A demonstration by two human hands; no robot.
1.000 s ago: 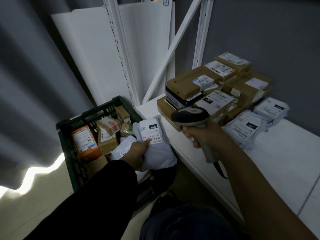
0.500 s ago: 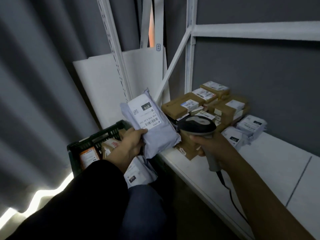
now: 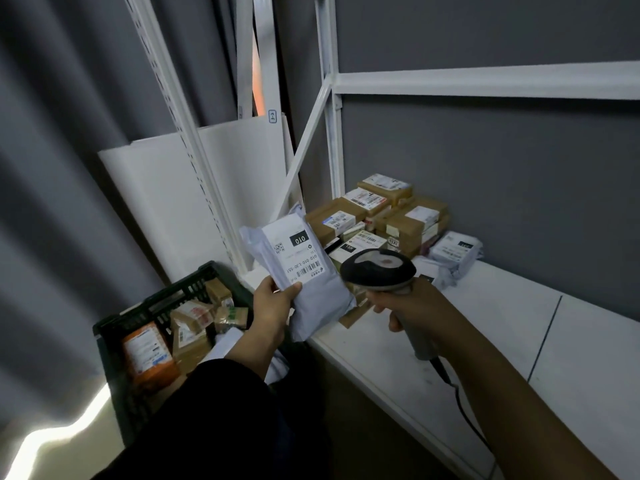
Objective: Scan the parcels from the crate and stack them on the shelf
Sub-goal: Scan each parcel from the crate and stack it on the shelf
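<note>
My left hand [image 3: 273, 303] grips a grey poly-bag parcel [image 3: 301, 268] by its lower left edge, label marked 010 facing up, held above the shelf's front corner. My right hand [image 3: 412, 306] grips the handle of a dark barcode scanner [image 3: 379, 268], whose head sits just right of the parcel, almost touching it. A dark green crate [image 3: 145, 310] stands on the floor at lower left, holding an orange parcel [image 3: 147, 351], brown boxes and a white bag. On the white shelf [image 3: 485, 334], a stack of brown boxes [image 3: 377, 216] and grey bags [image 3: 455, 251] fills the back corner.
White shelf uprights [image 3: 194, 150] and a diagonal brace [image 3: 304, 147] rise behind the parcel. A white board [image 3: 152, 188] leans against the grey curtain at left. The scanner's cable [image 3: 464, 410] hangs over the shelf's front edge. A grey wall backs the shelf.
My left hand lifted the grey parcel out of the crate and brought it up beside the scanner. The scanner hand stayed over the shelf edge; the view tilted upward.
</note>
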